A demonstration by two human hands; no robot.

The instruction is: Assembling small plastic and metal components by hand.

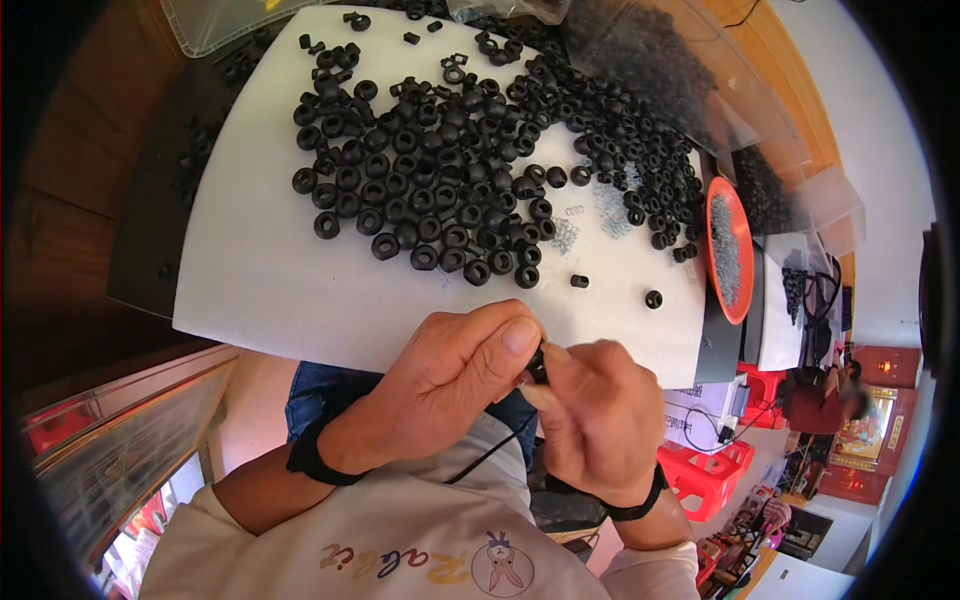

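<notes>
My left hand (450,365) and my right hand (605,415) meet just past the near edge of the white mat (255,290). Between their fingertips is a small black plastic cord-lock piece (538,366), mostly covered by the fingers. Both hands are closed on it, thumbs and forefingers pinching. Beyond them lies a heap of round black cord-lock bodies (420,195) with holes through them. Small metal springs (612,210) are strewn right of the heap. One black plunger-like piece (580,281) and one round body (654,299) lie apart, nearer my right hand.
An orange-red bowl (740,312) of springs stands at the mat's right edge. More black pieces (640,50) fill a clear plastic container (755,85) at the back right. A clear tray (200,45) sits at the far left. Red stools (700,470) and a person (820,400) are farther right.
</notes>
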